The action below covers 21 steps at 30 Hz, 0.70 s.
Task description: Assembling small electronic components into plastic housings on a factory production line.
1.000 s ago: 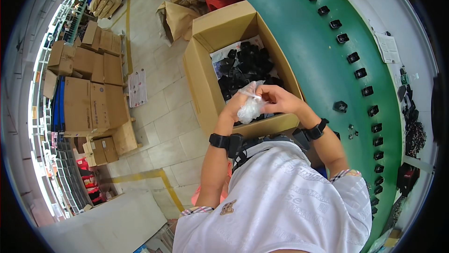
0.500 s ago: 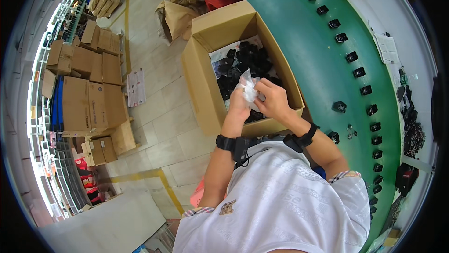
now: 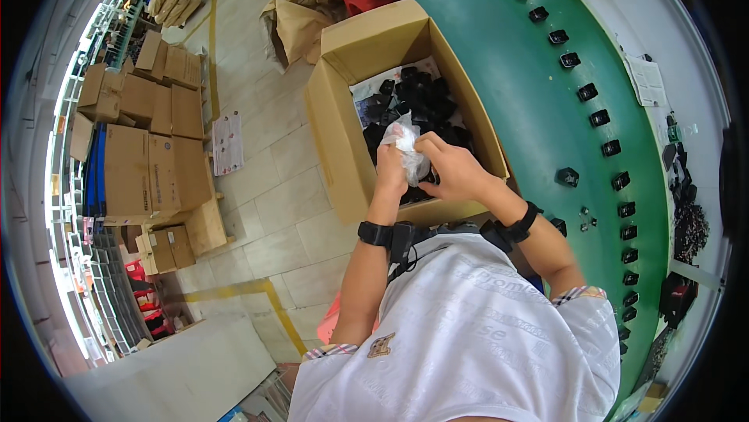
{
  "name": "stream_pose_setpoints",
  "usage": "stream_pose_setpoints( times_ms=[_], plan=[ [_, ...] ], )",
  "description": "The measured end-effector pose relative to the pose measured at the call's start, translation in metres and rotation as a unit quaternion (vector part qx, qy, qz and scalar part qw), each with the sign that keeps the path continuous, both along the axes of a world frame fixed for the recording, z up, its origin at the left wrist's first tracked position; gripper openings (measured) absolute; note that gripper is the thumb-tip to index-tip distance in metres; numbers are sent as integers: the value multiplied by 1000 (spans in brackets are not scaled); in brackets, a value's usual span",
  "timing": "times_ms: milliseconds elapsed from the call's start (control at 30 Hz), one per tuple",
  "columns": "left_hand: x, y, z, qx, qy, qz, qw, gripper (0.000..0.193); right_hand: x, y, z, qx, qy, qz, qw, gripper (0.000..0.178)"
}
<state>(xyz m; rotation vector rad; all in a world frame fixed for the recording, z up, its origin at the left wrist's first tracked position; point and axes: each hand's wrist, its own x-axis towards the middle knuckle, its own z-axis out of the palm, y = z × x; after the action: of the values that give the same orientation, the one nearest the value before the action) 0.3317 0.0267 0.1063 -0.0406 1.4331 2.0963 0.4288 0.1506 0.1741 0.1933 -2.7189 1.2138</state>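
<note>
Over the open cardboard box point(image 3: 373, 49), my two hands meet at a crumpled clear plastic bag point(image 3: 407, 141) with something white inside. My left hand point(image 3: 391, 168) is closed round the bag's left side. On its right side, my right hand point(image 3: 448, 163) has its fingers curled, with the fingertips on the plastic; thumb and forefinger stand somewhat apart. Beneath the hands lie many black plastic parts point(image 3: 425, 102), piled on printed sheets in the box. What exactly the bag holds is hidden by its folds.
A green work table point(image 3: 507, 71) runs along the right, with a curved row of small black parts point(image 3: 599, 118). One larger black part point(image 3: 567, 178) and several small metal pieces point(image 3: 584, 220) lie nearer. Stacked cartons point(image 3: 129, 172) stand left across the tiled floor. Brown paper sacks point(image 3: 296, 30) stand beyond the box.
Both hands and the bag have shifted slightly left. My right hand has spread its thumb and forefinger wider, and more of the bag now shows between the hands.
</note>
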Motion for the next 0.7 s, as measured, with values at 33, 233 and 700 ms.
stream_pose_setpoints(
  times_ms=[33, 233, 700],
  plan=[
    [3, 2, -1, 0, 0, -3, 1000, 37, 0, -3, -7, 35, 59, -30, 997, 47],
    [10, 7, 2, 64, -60, 51, 995, 40, -9, -10, -16, 76, 176, -112, 975, 37],
    [32, 7, 29, 32, -55, 25, 998, 48, -23, -10, -26, -40, 153, -218, 963, 21]
  ],
)
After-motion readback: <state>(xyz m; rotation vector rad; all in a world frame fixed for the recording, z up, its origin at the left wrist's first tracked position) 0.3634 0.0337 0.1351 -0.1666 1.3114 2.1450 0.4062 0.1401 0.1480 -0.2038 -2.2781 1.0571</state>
